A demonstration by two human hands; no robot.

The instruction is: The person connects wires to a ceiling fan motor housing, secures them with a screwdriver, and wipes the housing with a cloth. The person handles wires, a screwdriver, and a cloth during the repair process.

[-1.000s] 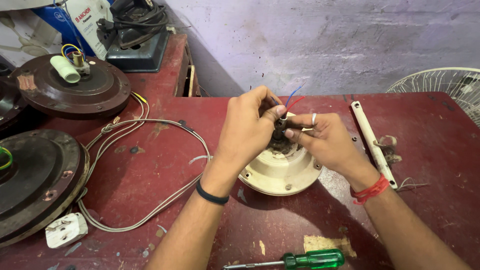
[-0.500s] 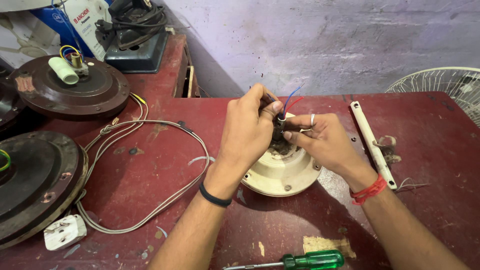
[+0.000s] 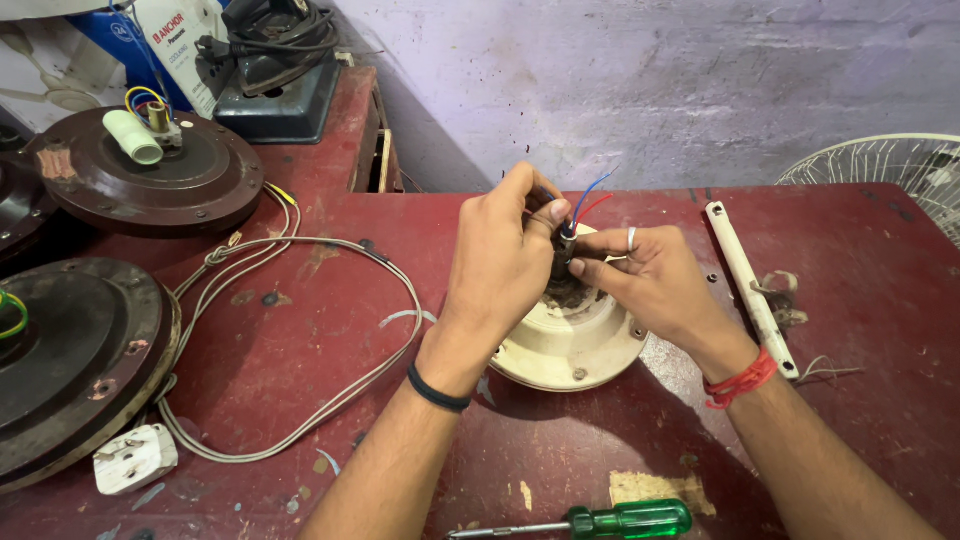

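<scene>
Wires (image 3: 590,195) upright, tips toward upper right

My worn, scratched red table (image 3: 300,400); a glossy cream metal fan motor (image 3: 575,345); a shiny green plastic screwdriver (image 3: 625,520) at its near edge.

The motor housing (image 3: 572,340) sits mid-worktop (image 3: 300,380); a cable (image 3: 330,390) and two fan motors (image 3: 70,370) lie left, a screwdriver (image 3: 600,522) near, a rod (image 3: 748,285) right.

left hand (image 3: 500,262) shifted slightly, thumb now on wires (image 3: 588,203)
</scene>
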